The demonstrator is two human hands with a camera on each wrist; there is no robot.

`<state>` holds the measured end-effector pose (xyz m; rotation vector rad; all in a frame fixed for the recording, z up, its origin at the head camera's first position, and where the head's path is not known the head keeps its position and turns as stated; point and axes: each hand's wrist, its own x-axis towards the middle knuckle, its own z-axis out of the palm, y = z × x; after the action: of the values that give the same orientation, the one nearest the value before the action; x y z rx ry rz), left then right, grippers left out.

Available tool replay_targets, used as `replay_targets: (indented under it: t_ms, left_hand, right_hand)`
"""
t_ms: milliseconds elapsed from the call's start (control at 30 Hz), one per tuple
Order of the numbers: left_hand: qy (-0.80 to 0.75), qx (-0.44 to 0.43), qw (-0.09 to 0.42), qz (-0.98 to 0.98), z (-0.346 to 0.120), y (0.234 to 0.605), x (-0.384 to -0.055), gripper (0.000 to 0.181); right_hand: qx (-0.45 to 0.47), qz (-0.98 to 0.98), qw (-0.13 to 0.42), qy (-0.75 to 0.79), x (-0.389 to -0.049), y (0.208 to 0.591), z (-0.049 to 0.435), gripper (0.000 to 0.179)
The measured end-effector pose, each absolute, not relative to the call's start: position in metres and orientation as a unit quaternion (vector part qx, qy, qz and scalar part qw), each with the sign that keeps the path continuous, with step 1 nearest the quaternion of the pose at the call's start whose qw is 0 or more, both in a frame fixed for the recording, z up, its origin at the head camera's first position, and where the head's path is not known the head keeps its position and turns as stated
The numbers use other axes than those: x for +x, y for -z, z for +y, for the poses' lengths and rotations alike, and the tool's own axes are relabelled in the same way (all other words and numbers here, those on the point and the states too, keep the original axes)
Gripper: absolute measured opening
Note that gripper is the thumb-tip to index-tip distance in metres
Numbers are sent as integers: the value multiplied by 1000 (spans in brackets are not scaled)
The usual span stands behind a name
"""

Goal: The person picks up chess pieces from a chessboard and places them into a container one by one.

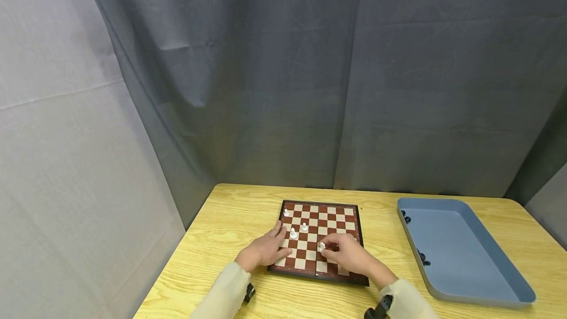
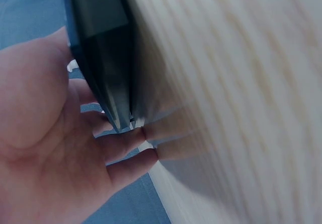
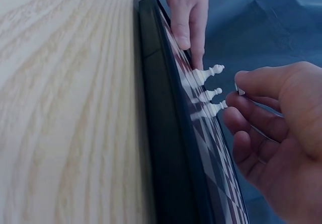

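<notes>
A white chess piece (image 1: 321, 246) is pinched above the chessboard (image 1: 333, 224) by the right hand (image 1: 350, 254); the left hand (image 1: 265, 248) is laid straight-fingered at the board's edge. Light, rigid handling is judged likely; mid-height grip is advised.

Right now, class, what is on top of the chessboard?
Three white pieces stand on the chessboard; the right hand pinches a fourth. That hand and the left hand hide some squares.
</notes>
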<state>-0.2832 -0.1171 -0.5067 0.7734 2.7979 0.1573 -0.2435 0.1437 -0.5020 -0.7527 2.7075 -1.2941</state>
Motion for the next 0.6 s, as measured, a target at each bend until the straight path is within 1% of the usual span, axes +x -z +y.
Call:
replay_targets:
  t_ms: [167, 600]
  left_hand:
    - [-54, 266, 118, 955, -118, 507, -284, 73]
    - [-57, 270, 122, 953, -118, 506, -283, 72]
  right_hand:
    - [-247, 874, 8, 418, -244, 503, 152, 12]
    - [-236, 876, 1, 420, -245, 504, 175, 13]
